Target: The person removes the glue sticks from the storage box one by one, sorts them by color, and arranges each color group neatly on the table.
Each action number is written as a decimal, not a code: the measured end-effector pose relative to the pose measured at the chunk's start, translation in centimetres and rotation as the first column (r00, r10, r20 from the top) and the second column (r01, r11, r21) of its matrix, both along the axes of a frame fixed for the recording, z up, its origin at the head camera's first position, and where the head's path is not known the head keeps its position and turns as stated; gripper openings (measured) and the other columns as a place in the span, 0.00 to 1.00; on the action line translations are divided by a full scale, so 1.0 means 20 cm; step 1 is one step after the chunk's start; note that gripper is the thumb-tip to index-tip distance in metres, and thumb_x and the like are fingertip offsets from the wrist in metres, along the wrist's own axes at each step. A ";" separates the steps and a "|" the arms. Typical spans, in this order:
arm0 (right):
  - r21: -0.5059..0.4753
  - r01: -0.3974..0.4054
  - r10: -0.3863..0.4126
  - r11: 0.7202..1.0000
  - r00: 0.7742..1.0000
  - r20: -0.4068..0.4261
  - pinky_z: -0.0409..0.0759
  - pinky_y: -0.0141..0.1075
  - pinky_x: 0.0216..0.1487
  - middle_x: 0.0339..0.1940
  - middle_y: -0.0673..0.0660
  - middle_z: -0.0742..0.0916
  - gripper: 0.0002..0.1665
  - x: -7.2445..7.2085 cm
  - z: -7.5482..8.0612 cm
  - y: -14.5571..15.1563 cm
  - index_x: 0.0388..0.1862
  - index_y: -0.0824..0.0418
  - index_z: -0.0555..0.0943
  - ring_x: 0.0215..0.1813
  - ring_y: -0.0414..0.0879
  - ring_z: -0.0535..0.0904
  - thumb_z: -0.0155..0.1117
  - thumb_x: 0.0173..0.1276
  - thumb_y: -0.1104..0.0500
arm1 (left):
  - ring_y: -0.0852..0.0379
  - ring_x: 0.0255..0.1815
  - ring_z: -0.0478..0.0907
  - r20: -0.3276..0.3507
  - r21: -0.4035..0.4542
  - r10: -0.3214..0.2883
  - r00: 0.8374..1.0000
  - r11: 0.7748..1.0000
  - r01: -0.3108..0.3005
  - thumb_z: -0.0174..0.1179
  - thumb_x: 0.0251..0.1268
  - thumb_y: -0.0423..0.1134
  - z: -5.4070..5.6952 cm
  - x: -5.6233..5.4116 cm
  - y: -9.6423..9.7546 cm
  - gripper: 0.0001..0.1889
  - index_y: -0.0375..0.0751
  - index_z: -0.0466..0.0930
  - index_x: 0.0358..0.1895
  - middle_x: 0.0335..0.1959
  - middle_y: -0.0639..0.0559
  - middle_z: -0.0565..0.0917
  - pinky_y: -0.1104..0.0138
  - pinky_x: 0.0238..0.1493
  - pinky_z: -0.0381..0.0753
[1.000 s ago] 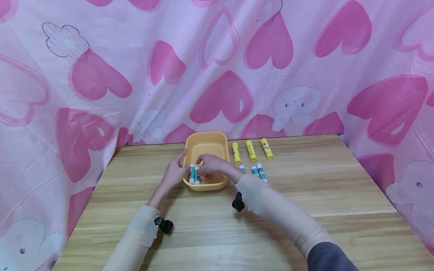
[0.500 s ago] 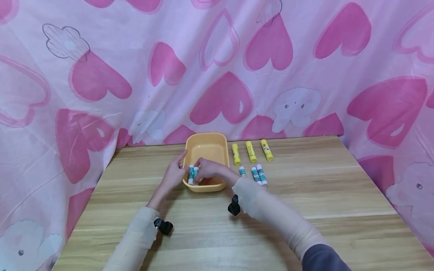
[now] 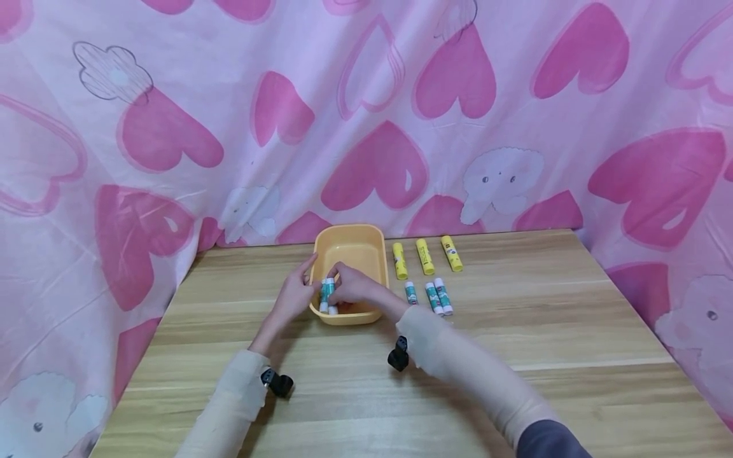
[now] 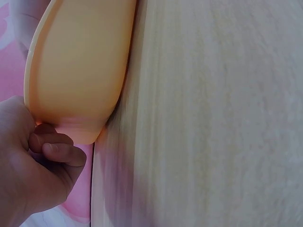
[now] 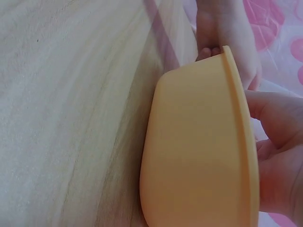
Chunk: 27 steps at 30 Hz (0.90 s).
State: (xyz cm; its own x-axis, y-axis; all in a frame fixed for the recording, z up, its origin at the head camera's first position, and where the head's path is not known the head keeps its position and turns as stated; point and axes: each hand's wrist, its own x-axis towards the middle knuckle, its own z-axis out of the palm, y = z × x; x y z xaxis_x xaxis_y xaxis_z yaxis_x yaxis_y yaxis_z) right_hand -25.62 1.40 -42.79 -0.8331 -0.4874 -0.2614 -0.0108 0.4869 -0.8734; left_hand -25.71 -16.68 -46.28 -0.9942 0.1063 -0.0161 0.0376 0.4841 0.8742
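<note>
A yellow-orange plastic tub (image 3: 350,319) stands at the back of the wooden table. My left hand (image 3: 293,296) grips its left rim, with curled fingers (image 4: 59,150) against the outer wall in the left wrist view. Two teal-and-white glue sticks lie side by side in the tub's front left part: a left glue stick (image 3: 324,300) and a right glue stick (image 3: 333,310). Reaching in over the right rim, my right hand (image 3: 356,285) pinches the right glue stick. The tub's wall (image 5: 199,142) hides those fingertips in the right wrist view.
Right of the tub, three yellow glue sticks (image 3: 425,257) lie in a back row. Nearer me are three teal-and-white ones: a single glue stick (image 3: 411,292) and a close pair (image 3: 438,298). A pink heart-patterned curtain (image 3: 375,165) hangs behind the table.
My right hand has shifted slightly inside the tub and now has its fingers at the right glue stick, which leans closer to the left one. My left hand stays on the rim.
</note>
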 end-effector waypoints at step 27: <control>-0.140 0.142 -0.160 0.980 0.979 -0.129 0.85 0.53 0.42 0.45 0.59 0.80 0.29 0.06 0.06 0.21 0.62 0.55 0.72 0.36 0.55 0.82 0.69 0.63 0.63 | 0.61 0.17 0.62 0.004 0.009 0.021 1.000 1.000 -0.021 0.58 0.59 0.30 0.01 0.01 0.01 0.41 0.54 0.59 0.78 0.18 0.57 0.63 0.73 0.18 0.64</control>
State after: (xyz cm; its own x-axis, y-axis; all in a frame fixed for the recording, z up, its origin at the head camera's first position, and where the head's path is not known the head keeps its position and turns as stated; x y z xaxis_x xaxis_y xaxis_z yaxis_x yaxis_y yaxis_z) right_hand -24.39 5.50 -41.62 -0.9234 -0.3752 -0.0813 -0.0711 0.3753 -0.9242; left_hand -25.53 -16.40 -46.07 -0.9961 0.0859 -0.0193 0.0241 0.4772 0.8785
